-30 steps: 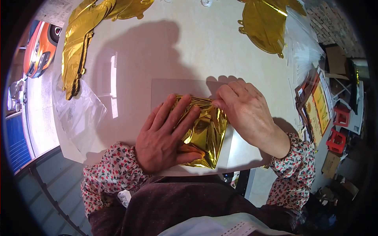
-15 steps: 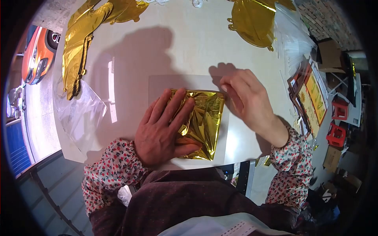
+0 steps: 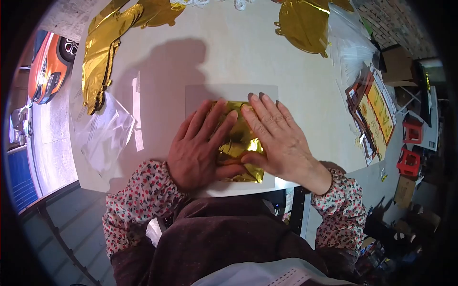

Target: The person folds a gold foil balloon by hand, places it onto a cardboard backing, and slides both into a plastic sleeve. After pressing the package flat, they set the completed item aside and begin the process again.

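- Orange car: one, beyond the left edge of the tabletop.
- Clear plastic packaging: along the left edge, reaching toward the near left corner; the layers cannot be counted.
- Long gold foil pile: one, at the far left corner, its lower end beside the packaging; a second gold foil piece adjoins it at the far edge.
- Left hand: palm down on the left part of the foil packet, fingers straight and slightly spread, thumb pointing right.
- Foil packet: one, gold, at the middle of the near edge, with a narrow strip of tabletop before that edge. It lies on one translucent sheet, which shows past its far side.
- Right hand: flat over the packet's right side, fingers spread, thumb pointing left, near the other thumb.
- Open tabletop runs from the sheet toward the far edge, and from the right hand toward the cards.
- Round gold foil pile: far right corner, clear bags just beside it.
- Printed cards: several, overlapping at the right edge.
- Red stools: two, beyond that edge.
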Demonstrator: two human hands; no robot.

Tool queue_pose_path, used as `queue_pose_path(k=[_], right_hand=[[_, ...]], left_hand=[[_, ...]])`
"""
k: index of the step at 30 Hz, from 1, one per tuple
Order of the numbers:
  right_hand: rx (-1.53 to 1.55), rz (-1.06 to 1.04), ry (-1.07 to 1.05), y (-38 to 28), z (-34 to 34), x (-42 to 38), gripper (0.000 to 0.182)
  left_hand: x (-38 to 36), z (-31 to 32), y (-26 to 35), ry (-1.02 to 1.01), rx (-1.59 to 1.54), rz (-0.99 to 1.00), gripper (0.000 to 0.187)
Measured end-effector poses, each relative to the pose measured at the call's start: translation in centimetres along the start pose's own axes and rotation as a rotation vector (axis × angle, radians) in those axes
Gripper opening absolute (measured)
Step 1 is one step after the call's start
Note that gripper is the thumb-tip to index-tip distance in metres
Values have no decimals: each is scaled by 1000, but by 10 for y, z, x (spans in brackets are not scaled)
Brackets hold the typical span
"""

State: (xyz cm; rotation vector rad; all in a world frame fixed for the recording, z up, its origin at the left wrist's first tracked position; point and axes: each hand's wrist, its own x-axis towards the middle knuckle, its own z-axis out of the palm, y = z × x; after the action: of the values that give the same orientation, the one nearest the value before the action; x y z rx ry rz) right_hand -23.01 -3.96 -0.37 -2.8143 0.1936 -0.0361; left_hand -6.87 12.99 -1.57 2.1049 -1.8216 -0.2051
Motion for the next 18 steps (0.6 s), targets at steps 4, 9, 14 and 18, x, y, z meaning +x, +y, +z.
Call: queue_pose_path(k=[4, 9, 14, 18], right_hand=[[-17, -14, 34, 6, 0, -2, 90], [-166, 1, 123, 16, 7, -6, 82], [-211, 153, 307, 11, -1, -5, 74], [-66, 44, 355, -24, 28, 18, 66]], left_hand=[[1, 3, -2, 13, 3, 13, 99], [1, 7, -4, 80, 25, 77, 102], [6, 7, -2, 124, 50, 106, 96], [4, 14, -8, 253, 7, 169, 93]])
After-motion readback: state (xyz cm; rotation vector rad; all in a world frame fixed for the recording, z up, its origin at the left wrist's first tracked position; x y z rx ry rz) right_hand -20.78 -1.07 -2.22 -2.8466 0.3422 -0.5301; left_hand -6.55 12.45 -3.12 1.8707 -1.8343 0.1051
